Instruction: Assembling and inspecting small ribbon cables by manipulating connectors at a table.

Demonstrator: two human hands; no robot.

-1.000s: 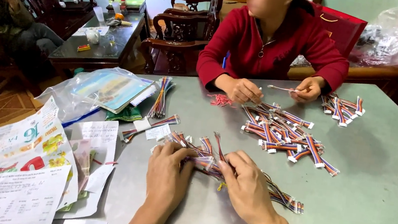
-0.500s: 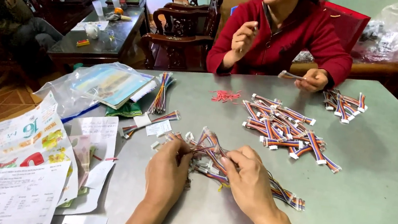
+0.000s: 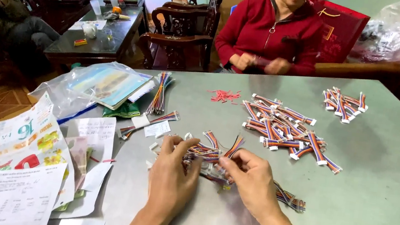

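Currently, item one: a small clutch of multicoloured ribbon-wire harnesses [image 3: 210,155], each ending in a white connector, is lying on the grey-green table [image 3: 377,200] between the person's two hands. The left hand [image 3: 171,177] is resting over the near end of the clutch, fingers curled and pinching wires; the right hand [image 3: 252,182] is closing thumb and forefinger on the same clutch from the other side. Whether each grip is firm or only steadying, I cannot tell.

Orientation: the strands are fanning up and away from the hands, two loose ends arching toward the far side of the table; the long axis is running roughly left to right, tilted slightly away.

Item two: a few more harnesses [image 3: 288,197] are trailing out just beside the right wrist, unsorted.

Item three: a larger heap of finished-looking harnesses [image 3: 286,131] is lying further out toward the middle, and a smaller heap [image 3: 344,100] is sitting well apart near the far right edge. Judging by these, a good share seems done, with the handful at the hands left.

Item four: red scraps [image 3: 223,96], a bundle of loose straight wires [image 3: 160,92], plastic-bagged papers [image 3: 101,87] and printed sheets [image 3: 14,176] are lying at left.

Item five: a co-worker in a red jacket [image 3: 270,34] is sitting opposite, hands together at the table's far edge.
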